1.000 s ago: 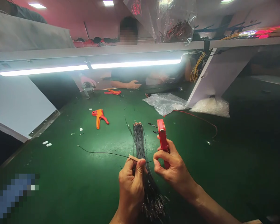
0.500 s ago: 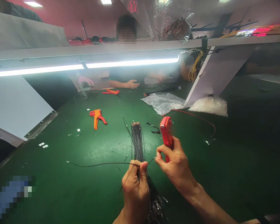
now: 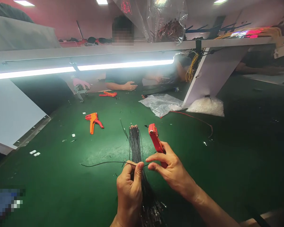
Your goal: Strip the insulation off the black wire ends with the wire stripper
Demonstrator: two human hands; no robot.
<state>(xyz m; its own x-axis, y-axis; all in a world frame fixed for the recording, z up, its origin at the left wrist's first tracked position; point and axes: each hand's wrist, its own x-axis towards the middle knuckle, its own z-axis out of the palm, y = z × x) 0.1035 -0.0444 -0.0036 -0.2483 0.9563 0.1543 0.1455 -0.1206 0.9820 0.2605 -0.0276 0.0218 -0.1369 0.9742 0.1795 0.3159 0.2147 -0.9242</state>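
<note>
My left hand (image 3: 130,189) pinches a thin black wire (image 3: 101,163) between thumb and forefinger. Most of the visible wire runs out to the left, and a short end points toward my right hand (image 3: 176,168). Held in the right palm by the back fingers is a red wire stripper (image 3: 156,138), its head up and tilted left. The right thumb and forefinger are apart around the wire's short end; whether they touch it I cannot tell. Beneath my left hand lies a bundle of black wires (image 3: 135,143) with copper-coloured tips at its far end.
An orange-and-red wire stripper (image 3: 93,121) lies left, and a red one (image 3: 108,94) farther back. A clear plastic bag (image 3: 161,104), a bag of white pieces (image 3: 207,106) and a red wire (image 3: 198,119) lie back right. A lit tube (image 3: 125,64) crosses above. Co-workers' hands (image 3: 130,86) show behind.
My right thumb and forefinger have parted from their pinch at the wire's end. The red wire stripper has tilted left. Less wire extends left of my left hand. The view has shifted slightly.
</note>
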